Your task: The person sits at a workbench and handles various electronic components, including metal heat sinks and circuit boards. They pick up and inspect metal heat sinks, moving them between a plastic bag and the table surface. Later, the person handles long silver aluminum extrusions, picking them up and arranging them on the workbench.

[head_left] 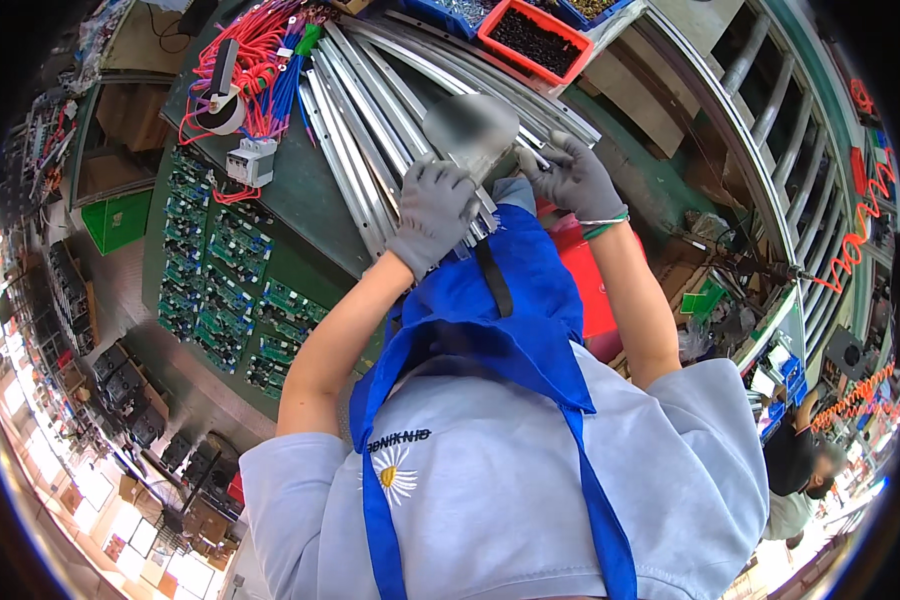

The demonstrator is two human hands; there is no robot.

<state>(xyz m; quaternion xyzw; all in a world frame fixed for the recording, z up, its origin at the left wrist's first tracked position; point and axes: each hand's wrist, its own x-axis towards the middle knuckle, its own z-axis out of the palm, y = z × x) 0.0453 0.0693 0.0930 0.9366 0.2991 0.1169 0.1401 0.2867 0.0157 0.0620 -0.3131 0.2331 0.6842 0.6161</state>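
Observation:
Long silver metal rails (pixel 352 150) lie fanned out on the dark green bench top. My left hand (pixel 432 208), in a grey glove, is closed over the near ends of some rails, its fingers curled on top. In a matching glove, my right hand (pixel 576 180) has its thumb and fingers at the end of a metal rail (pixel 540 152) on the right side of the bundle. The fingers look closed on that end, though the contact is partly hidden. Between and beyond both hands, a blurred pale patch (pixel 470 125) covers part of the rails.
A red bin (pixel 536 42) of small black parts stands at the far side, beside blue bins. Red and blue wires (pixel 260 70) are heaped at the far left, near a white electrical block (pixel 251 162). Green circuit boards (pixel 240 250) lie in rows on the left.

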